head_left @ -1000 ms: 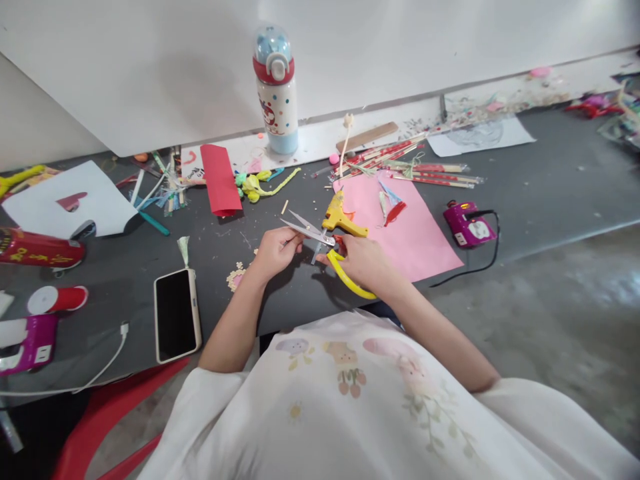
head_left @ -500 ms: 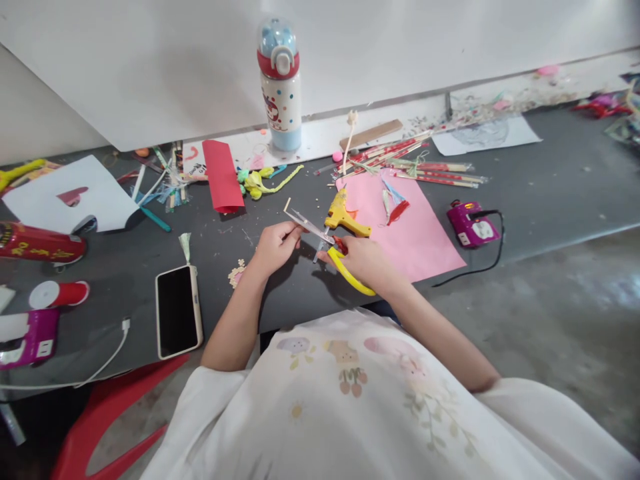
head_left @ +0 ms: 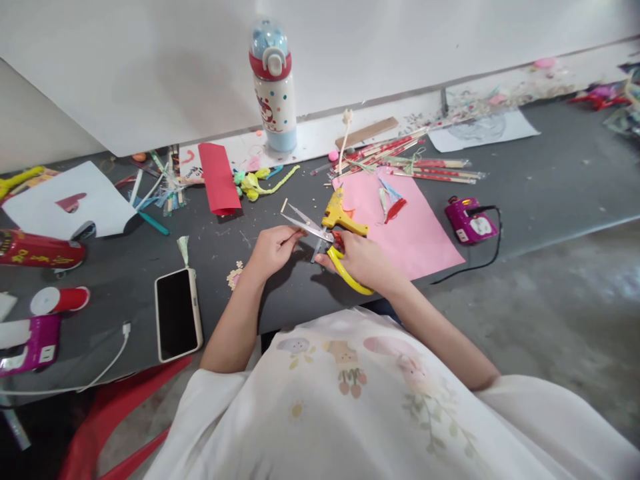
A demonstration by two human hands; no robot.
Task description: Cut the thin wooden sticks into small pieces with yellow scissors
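My right hand [head_left: 357, 260] grips a pair of scissors [head_left: 316, 231] with yellow handles. Their blades stand apart and point left toward my left hand [head_left: 277, 250]. The fingers of that hand are pinched together close to the blades; what lies between them is too small and hidden to name. Just beyond the blade tips is a short pale stick piece [head_left: 285, 205]. A yellow glue gun [head_left: 340, 215] rests right behind the scissors, partly over a pink sheet [head_left: 420, 233]. To the left of my left wrist lies a small cluster of pale bits [head_left: 233, 275] with a pink middle.
A phone [head_left: 177, 313] lies at the left near the table edge. Behind stand a water bottle [head_left: 274, 90] and a folded red card [head_left: 219, 179]. Wrapped sticks [head_left: 440, 171] lie at the back right, and a purple corded box [head_left: 471, 220] sits at the right.
The scissor blades have spread wider apart. Both hands stay in nearly the same place, and the view has shifted slightly.
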